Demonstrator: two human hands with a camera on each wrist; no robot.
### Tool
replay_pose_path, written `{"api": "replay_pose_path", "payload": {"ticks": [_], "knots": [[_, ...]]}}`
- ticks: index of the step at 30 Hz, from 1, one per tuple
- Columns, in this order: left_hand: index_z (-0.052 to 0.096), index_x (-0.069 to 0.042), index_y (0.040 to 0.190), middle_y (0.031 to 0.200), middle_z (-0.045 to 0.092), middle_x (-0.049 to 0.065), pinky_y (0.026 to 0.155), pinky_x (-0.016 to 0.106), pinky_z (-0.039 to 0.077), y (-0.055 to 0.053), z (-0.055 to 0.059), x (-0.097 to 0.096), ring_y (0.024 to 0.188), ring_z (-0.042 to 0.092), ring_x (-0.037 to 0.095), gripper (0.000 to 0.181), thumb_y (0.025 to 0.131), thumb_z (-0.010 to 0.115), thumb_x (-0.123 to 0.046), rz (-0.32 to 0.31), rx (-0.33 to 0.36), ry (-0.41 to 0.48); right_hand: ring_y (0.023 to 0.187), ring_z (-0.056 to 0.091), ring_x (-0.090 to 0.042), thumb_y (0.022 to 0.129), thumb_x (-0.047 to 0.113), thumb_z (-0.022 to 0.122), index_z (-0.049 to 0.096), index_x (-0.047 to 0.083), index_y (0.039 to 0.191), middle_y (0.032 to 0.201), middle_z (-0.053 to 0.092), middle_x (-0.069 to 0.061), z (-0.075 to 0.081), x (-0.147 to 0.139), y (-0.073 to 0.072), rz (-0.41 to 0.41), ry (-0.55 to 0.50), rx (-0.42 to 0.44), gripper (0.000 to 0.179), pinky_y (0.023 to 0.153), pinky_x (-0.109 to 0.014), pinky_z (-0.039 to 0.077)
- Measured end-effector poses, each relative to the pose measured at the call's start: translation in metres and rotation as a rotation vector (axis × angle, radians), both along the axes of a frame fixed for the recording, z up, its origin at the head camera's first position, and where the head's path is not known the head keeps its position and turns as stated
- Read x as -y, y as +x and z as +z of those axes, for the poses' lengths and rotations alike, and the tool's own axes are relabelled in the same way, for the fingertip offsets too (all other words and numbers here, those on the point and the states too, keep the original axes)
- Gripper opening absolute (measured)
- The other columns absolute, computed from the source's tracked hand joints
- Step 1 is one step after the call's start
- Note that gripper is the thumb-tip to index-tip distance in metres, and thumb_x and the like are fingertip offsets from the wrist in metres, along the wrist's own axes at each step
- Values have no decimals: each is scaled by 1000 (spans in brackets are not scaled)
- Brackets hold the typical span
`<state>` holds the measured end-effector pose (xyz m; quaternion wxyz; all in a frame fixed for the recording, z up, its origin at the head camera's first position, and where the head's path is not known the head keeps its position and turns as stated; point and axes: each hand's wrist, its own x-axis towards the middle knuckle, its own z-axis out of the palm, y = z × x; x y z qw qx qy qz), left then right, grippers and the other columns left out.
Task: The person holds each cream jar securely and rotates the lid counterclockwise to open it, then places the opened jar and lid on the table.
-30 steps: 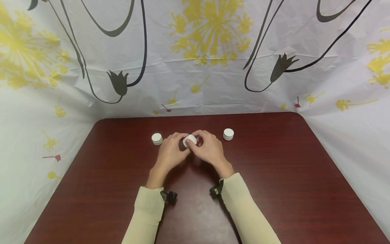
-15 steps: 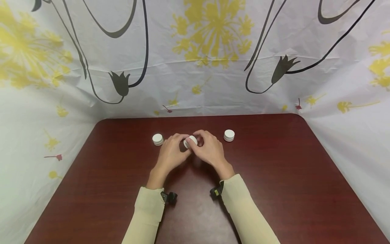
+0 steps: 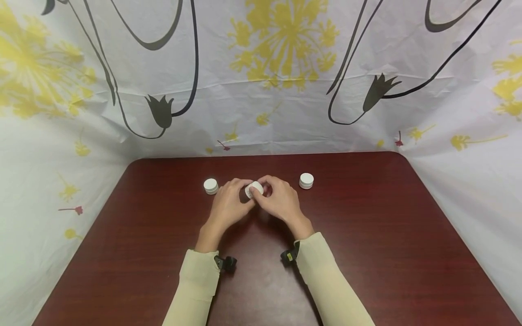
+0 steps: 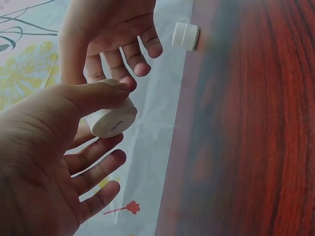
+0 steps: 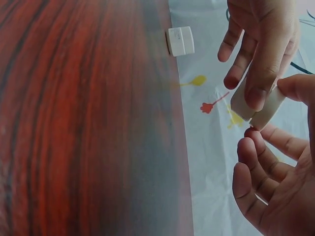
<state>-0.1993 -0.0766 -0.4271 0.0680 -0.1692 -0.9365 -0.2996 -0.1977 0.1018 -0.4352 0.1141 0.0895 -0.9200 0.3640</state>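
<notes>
A small white screw-top jar (image 3: 255, 186) is held tilted between both hands, above the dark red table (image 3: 367, 235). My left hand (image 3: 230, 201) pinches its base between thumb and fingers; in the left wrist view, small dark print shows on the jar's bottom (image 4: 115, 127). On the other end, my right hand (image 3: 281, 199) grips the lid (image 5: 268, 110) with thumb and fingertips. A thin seam runs between lid and base in the right wrist view. Parts of the jar are hidden behind the fingers.
A similar white jar (image 3: 210, 186) stands on the table just left of my left hand. Another white jar (image 3: 306, 180) stands right of my right hand. A white cloth (image 3: 261, 113) with yellow and grey flowers hangs behind the table.
The right thumb and fingers have shifted slightly on the lid. Both hands stay in the same place with the jar, and the other two jars have not moved.
</notes>
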Motion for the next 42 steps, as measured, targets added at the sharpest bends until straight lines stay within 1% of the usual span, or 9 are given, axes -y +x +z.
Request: {"api": "replay_pose_path", "payload": {"ticks": [6,10,13,17,22,26,32,38,42], "knots": [[72,-12,133,131,72,10,110,55,49,0,1,1,123,67,33,49,89,84,-28,-1,6,-1,79,63,-13,94,48,71,74,23,116,88,68,4,0,1,0,10,15,9,34,67,-35,49],[71,-13,134,131,72,10,110,55,49,1,2,1,124,67,33,50,88,83,-28,2,8,1,82,64,-14,95,53,69,72,22,121,91,68,4,1,1,0,-3,1,18,40,70,-36,49],[72,-13,134,130,72,10,109,55,49,1,3,1,122,67,33,50,88,83,-28,2,4,5,79,63,-14,96,59,66,73,22,113,89,68,5,1,1,0,-30,-10,27,41,71,-36,48],[72,-13,134,130,72,10,110,54,49,1,2,0,122,67,33,50,88,83,-28,0,8,1,71,59,-14,95,61,66,72,23,100,80,66,6,1,1,1,-48,-16,34,39,66,-34,45],[71,-13,134,130,72,10,109,54,49,0,0,0,123,66,33,50,88,83,-28,-1,15,-8,69,58,-14,95,56,69,72,23,98,78,66,6,1,0,1,-33,-19,22,33,64,-33,44],[71,-12,134,130,72,10,109,54,50,0,0,1,123,67,32,50,89,83,-29,-2,16,-5,71,60,-13,95,52,70,73,23,100,80,67,6,0,0,0,-15,-12,17,30,65,-33,45],[72,-12,134,130,72,9,107,54,50,-1,0,1,122,67,32,50,88,84,-29,-8,8,5,77,62,-12,94,45,71,73,22,109,86,68,3,1,0,0,10,-5,15,28,66,-34,47],[72,-13,133,129,72,10,106,54,50,-2,-2,2,121,67,33,49,88,83,-29,-14,14,8,80,63,-13,94,43,71,73,21,117,91,68,2,1,0,2,22,8,21,32,67,-34,49],[71,-13,134,130,72,10,106,53,51,-2,-2,3,120,67,33,50,88,83,-28,-11,14,6,83,67,-14,97,46,68,72,20,124,95,70,2,2,0,2,23,4,21,37,70,-37,51]]}}
